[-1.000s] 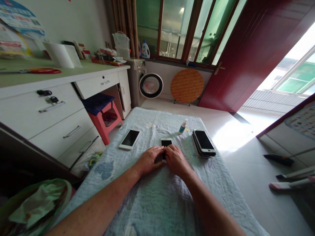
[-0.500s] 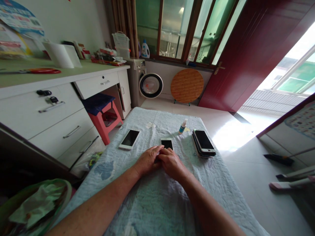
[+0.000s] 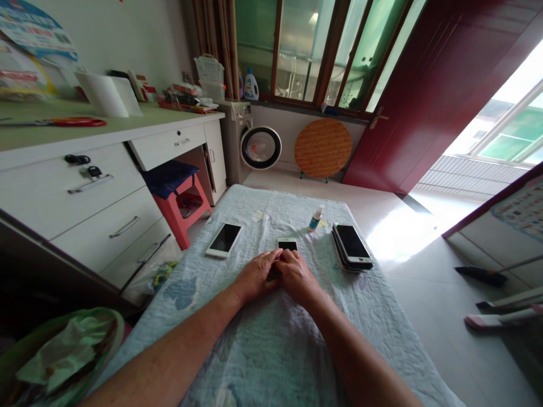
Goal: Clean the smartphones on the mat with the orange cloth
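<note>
A white smartphone [image 3: 288, 245] with a dark screen lies on the cloth in the middle, its top end showing beyond my fingers. My left hand [image 3: 257, 275] curves around its left side, fingers bent over the phone. My right hand [image 3: 297, 276] is closed over the screen, fingertips bent down and meeting the left fingers. Anything small pinched in the right fingers is hidden. To the left lies another white smartphone [image 3: 224, 239], screen up. A small spray bottle [image 3: 315, 219] stands beyond my right hand. Further right is a stack of phones [image 3: 352, 244].
A pale blue quilted cloth [image 3: 271, 209] covers the table. On the left are a drawer desk [image 3: 97, 192], a red stool [image 3: 182, 209] and a green-rimmed bin [image 3: 116, 333]. Behind stand a washing machine [image 3: 234, 135] with its door open and a round wooden tabletop [image 3: 323, 148].
My right hand has shifted slightly up over the phone, its knuckles bending more and covering more of the screen. The left hand stays nearly in place.
</note>
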